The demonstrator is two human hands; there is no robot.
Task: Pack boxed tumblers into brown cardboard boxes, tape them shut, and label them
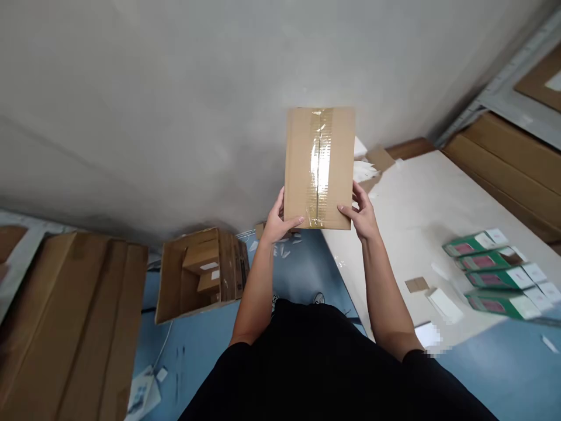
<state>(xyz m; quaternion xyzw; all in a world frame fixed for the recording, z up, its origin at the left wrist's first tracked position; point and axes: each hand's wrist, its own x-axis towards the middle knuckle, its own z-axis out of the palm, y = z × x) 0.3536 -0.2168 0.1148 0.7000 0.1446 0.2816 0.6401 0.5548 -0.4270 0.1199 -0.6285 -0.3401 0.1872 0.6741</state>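
A brown cardboard box [298, 158] is held up in front of me, with shiny clear tape running down the middle of the face toward me. At its lower left edge my left hand [277, 222] is closed on it, thumb on the face and fingers behind. My right hand [362, 213] grips the lower right edge the same way. Both hands' fingers are partly hidden by the box. Behind the box's right side are a small open carton [380, 158] and white paper pieces [364, 171].
To my right is a pale table [394, 234] bearing several green-and-white boxes [491, 261], a small cardboard piece [416, 285] and a white box [444, 305]. An open carton [170, 280] with smaller boxes stands left on the blue floor [197, 362]. Large cartons [70, 327] are at far left. A grey wall [175, 105] rises ahead.
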